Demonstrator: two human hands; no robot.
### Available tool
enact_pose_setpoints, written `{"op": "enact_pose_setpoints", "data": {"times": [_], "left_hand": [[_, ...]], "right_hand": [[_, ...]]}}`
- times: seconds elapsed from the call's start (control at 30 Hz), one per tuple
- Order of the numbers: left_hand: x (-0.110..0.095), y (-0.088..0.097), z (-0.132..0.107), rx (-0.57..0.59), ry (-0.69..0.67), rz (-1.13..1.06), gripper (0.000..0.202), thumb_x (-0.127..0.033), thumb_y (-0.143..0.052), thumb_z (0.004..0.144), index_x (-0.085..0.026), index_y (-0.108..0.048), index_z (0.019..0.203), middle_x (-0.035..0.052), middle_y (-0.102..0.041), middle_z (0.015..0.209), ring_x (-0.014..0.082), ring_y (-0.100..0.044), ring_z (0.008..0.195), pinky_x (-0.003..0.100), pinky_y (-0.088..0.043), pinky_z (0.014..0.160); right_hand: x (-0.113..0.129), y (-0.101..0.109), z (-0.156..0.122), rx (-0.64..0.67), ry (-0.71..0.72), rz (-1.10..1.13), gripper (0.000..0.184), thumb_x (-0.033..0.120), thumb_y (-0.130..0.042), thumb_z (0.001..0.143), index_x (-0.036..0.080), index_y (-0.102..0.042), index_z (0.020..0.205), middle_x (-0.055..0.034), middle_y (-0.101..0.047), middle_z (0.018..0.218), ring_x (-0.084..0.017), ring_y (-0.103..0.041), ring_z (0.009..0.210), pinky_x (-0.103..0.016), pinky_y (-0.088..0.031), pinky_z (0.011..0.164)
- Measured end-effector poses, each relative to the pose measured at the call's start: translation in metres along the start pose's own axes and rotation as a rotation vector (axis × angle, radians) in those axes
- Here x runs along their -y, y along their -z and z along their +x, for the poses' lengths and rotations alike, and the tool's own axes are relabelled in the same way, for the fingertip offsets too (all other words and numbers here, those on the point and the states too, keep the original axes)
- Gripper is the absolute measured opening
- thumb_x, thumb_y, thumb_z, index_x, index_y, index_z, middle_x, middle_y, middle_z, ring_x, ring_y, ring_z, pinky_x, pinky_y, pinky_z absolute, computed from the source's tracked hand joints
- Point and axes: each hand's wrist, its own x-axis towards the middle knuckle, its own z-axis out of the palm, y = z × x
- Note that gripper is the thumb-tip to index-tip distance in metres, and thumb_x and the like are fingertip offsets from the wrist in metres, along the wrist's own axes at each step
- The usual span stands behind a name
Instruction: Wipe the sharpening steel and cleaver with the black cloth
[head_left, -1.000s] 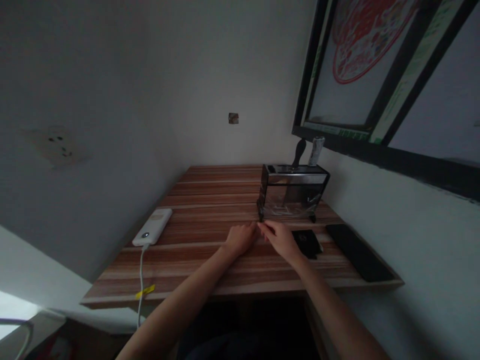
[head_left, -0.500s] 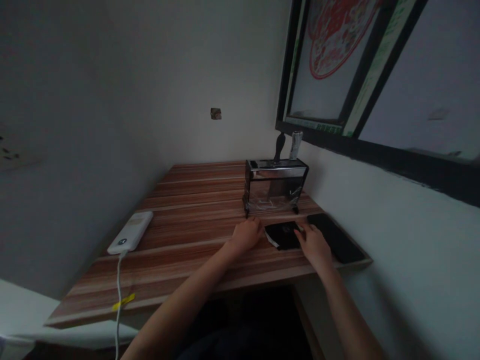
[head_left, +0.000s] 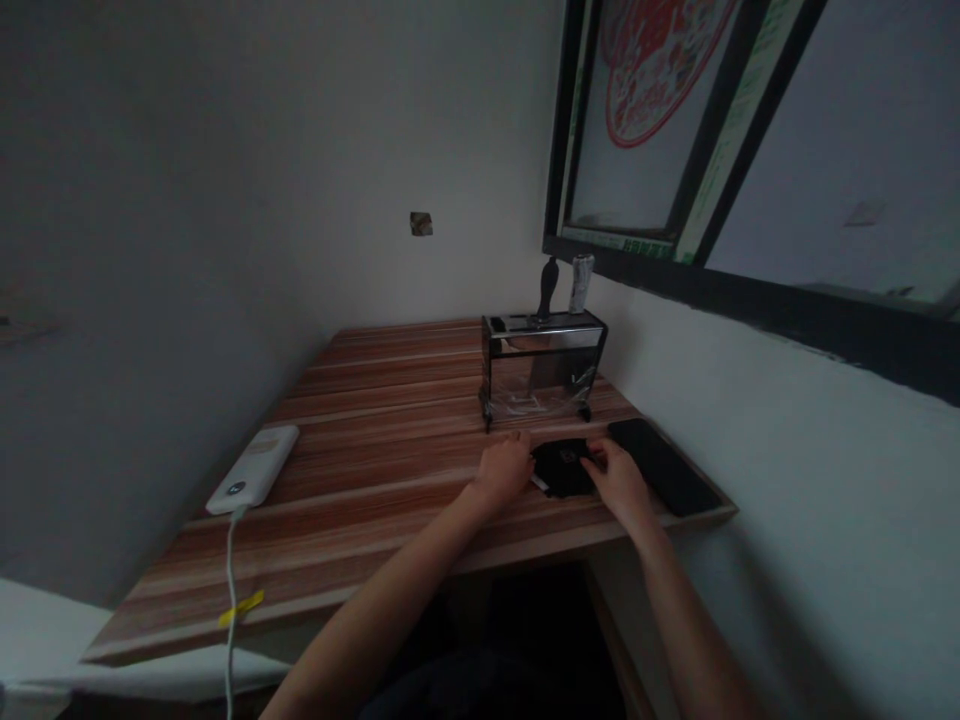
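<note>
A thin black flat piece [head_left: 564,470], soft-looking, lies on the wooden table near its front right. It bears a small pale mark in the middle and shows a white strip at its lower left edge; its exact kind is unclear. My left hand [head_left: 507,466] is closed at its left edge, fingers curled and partly hidden. At the right edge, my right hand [head_left: 616,474] pinches it between thumb and fingers. Just to the right of that hand lies a dark flat slab [head_left: 664,466], like a phone.
Behind my hands stands a knife holder [head_left: 544,365] with clear sides and two handles poking up. A white power bank [head_left: 253,468] with a white cable [head_left: 231,600] lies at the left. Yellow tape [head_left: 241,608] sticks near the front edge. A dark-framed window rises at the right.
My left hand has moved right and now meets the black piece's left edge. My right hand stays at its right edge. The view has shifted slightly.
</note>
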Motion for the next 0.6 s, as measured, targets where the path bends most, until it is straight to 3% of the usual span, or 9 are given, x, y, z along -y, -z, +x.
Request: {"op": "enact_pose_setpoints", "data": {"times": [0.17, 0.3, 0.47, 0.6], "left_hand": [[0.016, 0.003, 0.004, -0.084, -0.008, -0.244, 0.022, -0.011, -0.057, 0.081, -0.020, -0.054, 0.101, 0.0051, -0.067, 0.088, 0.0213, -0.066, 0.087, 0.032, -0.049, 0.078], [0.045, 0.013, 0.002, -0.183, 0.012, -0.435, 0.025, -0.008, -0.056, 0.080, -0.020, -0.051, 0.102, 0.0006, -0.063, 0.088, 0.0130, -0.063, 0.078, 0.023, -0.049, 0.071], [0.094, 0.035, -0.021, -0.285, 0.073, -0.556, 0.022, -0.010, -0.054, 0.080, -0.019, -0.049, 0.099, -0.0023, -0.060, 0.080, 0.0104, -0.062, 0.071, 0.021, -0.049, 0.065], [0.140, 0.056, -0.052, -0.375, 0.141, -0.555, 0.022, -0.015, -0.056, 0.080, -0.021, -0.046, 0.099, -0.0035, -0.060, 0.077, 0.0116, -0.063, 0.070, 0.023, -0.050, 0.065]], "right_hand": [[0.011, 0.002, 0.000, -0.001, -0.075, 0.362, 0.019, 0.035, -0.056, 0.073, 0.021, -0.054, 0.086, -0.0068, -0.066, 0.086, -0.025, -0.065, 0.084, -0.040, -0.050, 0.079], [0.035, -0.003, -0.006, 0.105, -0.090, 0.594, 0.030, 0.033, -0.058, 0.069, 0.022, -0.054, 0.097, -0.0044, -0.065, 0.086, -0.022, -0.065, 0.081, -0.035, -0.052, 0.071], [0.086, -0.031, -0.017, 0.296, -0.099, 0.825, 0.040, 0.030, -0.061, 0.072, 0.025, -0.048, 0.110, 0.0019, -0.060, 0.078, -0.015, -0.061, 0.061, -0.025, -0.049, 0.051], [0.137, -0.062, -0.019, 0.375, -0.033, 0.962, 0.041, 0.022, -0.057, 0.077, 0.027, -0.044, 0.115, 0.0045, -0.056, 0.077, -0.012, -0.062, 0.057, -0.022, -0.049, 0.049]]}}
